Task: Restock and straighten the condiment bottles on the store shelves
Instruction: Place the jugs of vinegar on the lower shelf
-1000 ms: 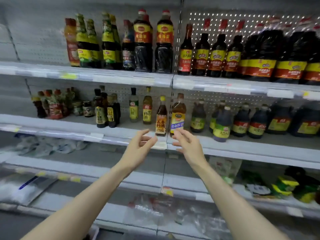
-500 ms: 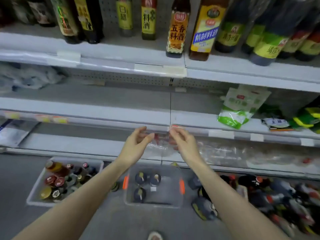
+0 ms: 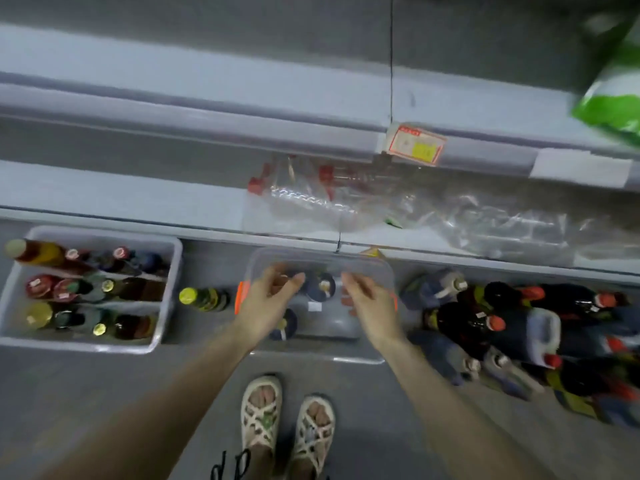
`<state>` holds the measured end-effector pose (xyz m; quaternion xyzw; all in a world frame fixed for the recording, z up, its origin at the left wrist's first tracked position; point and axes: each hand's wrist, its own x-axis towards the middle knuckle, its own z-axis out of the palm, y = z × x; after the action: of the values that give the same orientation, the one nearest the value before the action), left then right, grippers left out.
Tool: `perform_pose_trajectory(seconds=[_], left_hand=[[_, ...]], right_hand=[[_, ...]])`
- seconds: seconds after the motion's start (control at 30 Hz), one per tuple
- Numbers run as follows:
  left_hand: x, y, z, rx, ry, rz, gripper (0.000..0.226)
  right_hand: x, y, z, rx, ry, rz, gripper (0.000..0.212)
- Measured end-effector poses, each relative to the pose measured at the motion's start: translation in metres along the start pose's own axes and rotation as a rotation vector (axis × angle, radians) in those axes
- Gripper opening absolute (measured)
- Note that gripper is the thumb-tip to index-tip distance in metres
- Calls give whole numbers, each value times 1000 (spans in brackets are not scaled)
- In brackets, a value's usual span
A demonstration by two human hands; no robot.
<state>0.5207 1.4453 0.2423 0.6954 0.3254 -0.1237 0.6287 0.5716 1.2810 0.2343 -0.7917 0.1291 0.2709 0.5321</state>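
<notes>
Since the half-second before, the view had tipped down from the lower shelves to the floor, and both hands had dropped from the shelf edge to a clear tub. Grey shelves (image 3: 173,74) ran across the top, with a green-and-white bag (image 3: 616,98) at the far right and crumpled clear plastic bottles (image 3: 311,202) with red caps lying on the bottom shelf. On the floor at the right lay a loose pile of dark condiment bottles (image 3: 512,327) with red caps. At the left stood a white bin (image 3: 104,233) packed with upright mixed bottles (image 3: 86,292). Between them sat the clear tub (image 3: 360,261) with orange handles, holding a few dark bottles (image 3: 320,287) seen from above. The left hand (image 3: 268,303) and right hand (image 3: 372,306) hovered apart over the tub, fingers loosely bent, gripping nothing. Sandalled feet (image 3: 261,410) stood just before the tub. One yellow-capped bottle (image 3: 204,298) lay between bin and tub, and a red-edged price tag (image 3: 415,145) hung on the shelf edge above.
</notes>
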Motion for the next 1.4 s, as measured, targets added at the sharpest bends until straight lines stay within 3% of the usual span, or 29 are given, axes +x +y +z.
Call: perform_pose_trajectory(seconds=[0.1, 0.27, 0.47, 0.6, 0.8, 1.1, 1.33, 1.4], left_hand=[[38, -48, 8, 11, -21, -47, 52], [100, -127, 25, 55, -43, -102, 29], [151, -187, 39, 92, -126, -93, 44], [169, -209, 45, 109, -109, -71, 46], [179, -222, 45, 112, -105, -57, 45], [143, -185, 44, 129, -136, -58, 47], [64, -67, 51, 107, -196, -14, 64], [34, -12, 50, 101, -236, 35, 53]], right_hand=[[34, 44, 20, 80, 17, 56, 17], [95, 129, 55, 118, 56, 151, 20], [151, 196, 82, 33, 22, 142, 34], [174, 221, 95, 37, 33, 170, 28], [188, 231, 101, -64, 8, 141, 51], [156, 183, 65, -43, 64, 19, 56], [73, 70, -12, -127, 171, -121, 52], [41, 20, -43, -105, 191, -160, 53]])
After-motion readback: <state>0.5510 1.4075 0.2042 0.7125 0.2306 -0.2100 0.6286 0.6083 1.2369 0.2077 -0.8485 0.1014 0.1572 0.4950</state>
